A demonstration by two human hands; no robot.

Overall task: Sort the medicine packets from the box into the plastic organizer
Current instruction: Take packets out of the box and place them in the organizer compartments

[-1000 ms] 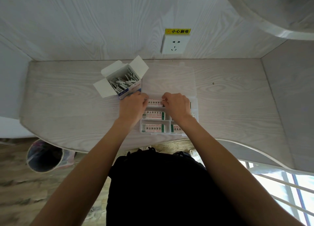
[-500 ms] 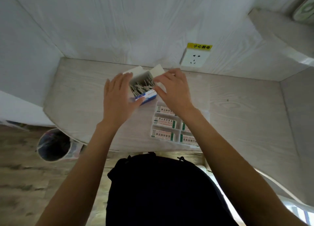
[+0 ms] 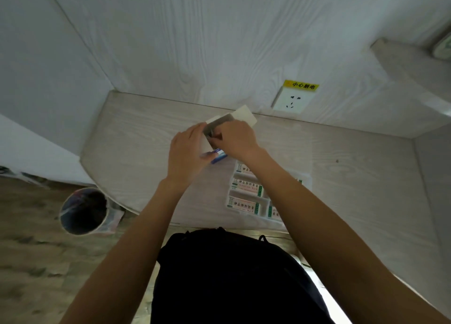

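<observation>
Medicine packets [image 3: 210,134] sit in the open box [image 3: 220,138] at the worktop [image 3: 136,138] rear. Right hand [image 3: 238,138] grip reaches in, fingers curled (hold unclear); left hand [image 3: 186,153] steadies the box side. Plastic organizer [image 3: 246,194] nearer, partly filled.

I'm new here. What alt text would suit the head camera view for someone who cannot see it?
A person's two hands meet at an open medicine box on a pale wooden desk: the left hand rests against its side, the right hand reaches into its opening. A clear plastic organizer holding labelled packets lies nearer the person, and a bin stands on the floor.
</observation>
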